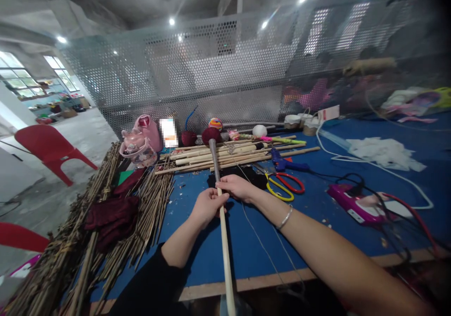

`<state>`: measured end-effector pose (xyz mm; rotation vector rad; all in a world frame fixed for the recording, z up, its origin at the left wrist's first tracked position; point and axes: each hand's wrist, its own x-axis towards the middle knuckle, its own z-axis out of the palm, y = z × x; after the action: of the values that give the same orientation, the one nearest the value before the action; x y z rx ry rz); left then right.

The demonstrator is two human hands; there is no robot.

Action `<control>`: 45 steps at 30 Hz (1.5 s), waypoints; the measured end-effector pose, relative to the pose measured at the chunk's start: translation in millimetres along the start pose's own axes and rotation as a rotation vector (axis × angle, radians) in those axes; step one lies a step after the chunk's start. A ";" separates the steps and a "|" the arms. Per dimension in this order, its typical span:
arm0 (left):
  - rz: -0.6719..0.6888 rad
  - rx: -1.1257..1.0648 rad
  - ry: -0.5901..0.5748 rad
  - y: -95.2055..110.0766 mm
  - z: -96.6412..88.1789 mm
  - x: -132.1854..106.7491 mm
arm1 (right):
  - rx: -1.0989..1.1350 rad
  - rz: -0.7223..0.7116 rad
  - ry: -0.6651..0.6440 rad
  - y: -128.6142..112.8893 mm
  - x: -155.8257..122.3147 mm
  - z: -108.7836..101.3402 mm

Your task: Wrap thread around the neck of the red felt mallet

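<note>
A long pale wooden stick (224, 240) runs from the table's front edge away from me. Grey wrapping (214, 158) covers its far part, and a dark red ball (211, 135) appears at its far end. My left hand (207, 206) is closed around the stick just below the wrapping. My right hand (235, 187) pinches at the lower end of the grey wrapping, its fingertips against the stick. Thin grey thread (254, 231) trails from near my right hand down to the table edge. Black cloth (246, 177) lies beneath the hands.
Scissors (284, 186) with red and yellow handles and a blue glue gun (287, 163) lie right of my hands. Pale sticks (225, 155) lie behind. Bundled thin twigs (151, 212) and maroon cloth (112, 219) fill the left. A purple power strip (355, 208) and cables lie right.
</note>
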<state>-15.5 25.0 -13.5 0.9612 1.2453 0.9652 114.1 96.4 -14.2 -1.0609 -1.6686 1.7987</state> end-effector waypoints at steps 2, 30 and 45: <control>0.023 -0.024 -0.014 0.4 1.3 -0.5 | 0.070 0.011 -0.072 1.0 -1.2 -4.1; 0.500 0.351 0.313 -1.7 -10.3 2.0 | 0.353 0.039 -0.170 8.6 -11.4 -3.7; 0.657 0.805 0.002 21.1 -38.8 11.6 | 0.213 0.033 -0.128 12.4 -10.7 1.6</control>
<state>-54.5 44.6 0.1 2.0907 1.3670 0.9477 121.2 85.3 -23.9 -0.9018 -1.4954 2.0509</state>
